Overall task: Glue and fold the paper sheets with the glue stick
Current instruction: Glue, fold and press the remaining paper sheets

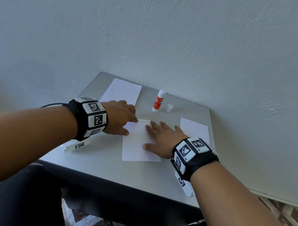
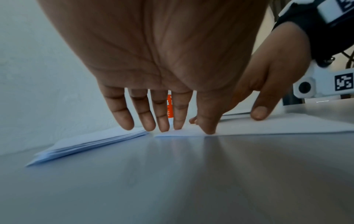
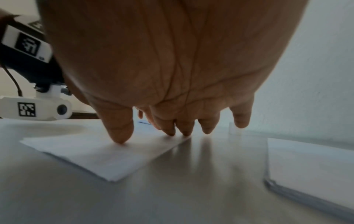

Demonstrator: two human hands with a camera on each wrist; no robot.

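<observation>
A folded white paper sheet point(image 1: 139, 144) lies in the middle of the grey table point(image 1: 107, 167). My left hand point(image 1: 121, 118) presses straight fingers point(image 2: 162, 121) on its far left corner. My right hand point(image 1: 161, 138) lies flat on its right side, thumb point(image 3: 119, 131) and fingertips touching the folded sheet point(image 3: 107, 154). Behind the sheet a red and white glue stick point(image 1: 158, 101) stands upright without its cap. The white cap point(image 1: 169, 108) stands just to its right. In the left wrist view the glue stick point(image 2: 169, 106) shows between my fingers.
A stack of white sheets point(image 1: 122, 91) lies at the far left of the table, the same stack point(image 2: 91, 142) near my left fingers. Another paper pile point(image 1: 194, 129) lies at the right edge, the pile point(image 3: 310, 163) beside my right hand. A wall stands right behind the table.
</observation>
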